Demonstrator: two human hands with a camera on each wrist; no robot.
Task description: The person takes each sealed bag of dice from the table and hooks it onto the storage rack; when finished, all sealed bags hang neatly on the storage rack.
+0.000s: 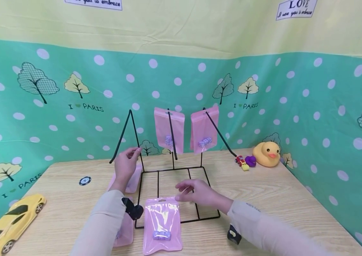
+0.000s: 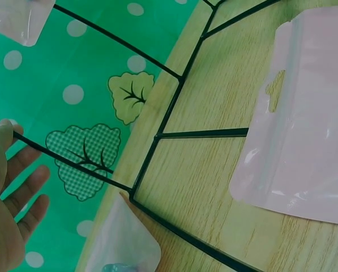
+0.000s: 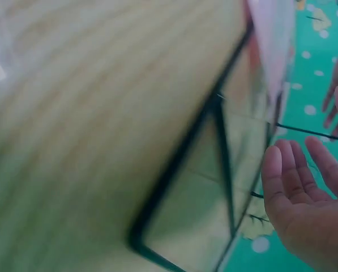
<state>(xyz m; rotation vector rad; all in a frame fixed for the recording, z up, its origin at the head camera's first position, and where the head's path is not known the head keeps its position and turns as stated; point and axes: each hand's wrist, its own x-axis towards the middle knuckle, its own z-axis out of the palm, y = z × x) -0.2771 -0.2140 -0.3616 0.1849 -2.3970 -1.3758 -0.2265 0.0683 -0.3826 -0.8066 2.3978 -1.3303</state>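
Observation:
A black wire display rack (image 1: 171,169) stands on the table. My left hand (image 1: 126,164) pinches its left upright rod between thumb and index finger; the other fingers spread loosely in the left wrist view. Over the rack's base my right hand (image 1: 197,192) has loosely bent fingers with nothing between them. A pink zip bag (image 1: 163,217) with purple beads lies across the base's front edge, close to the right fingertips; whether they touch it I cannot tell. Two hooks carry a middle pink bag (image 1: 169,124) and a right pink bag (image 1: 204,129). The left hook bears no bag.
More pink bags lie left of the base, a rear bag (image 1: 134,181) and a front bag (image 1: 125,231), both partly behind my left arm. A yellow toy car (image 1: 12,222) and a round chip (image 1: 85,181) are at left. A rubber duck (image 1: 266,154) and small toys (image 1: 242,162) sit back right.

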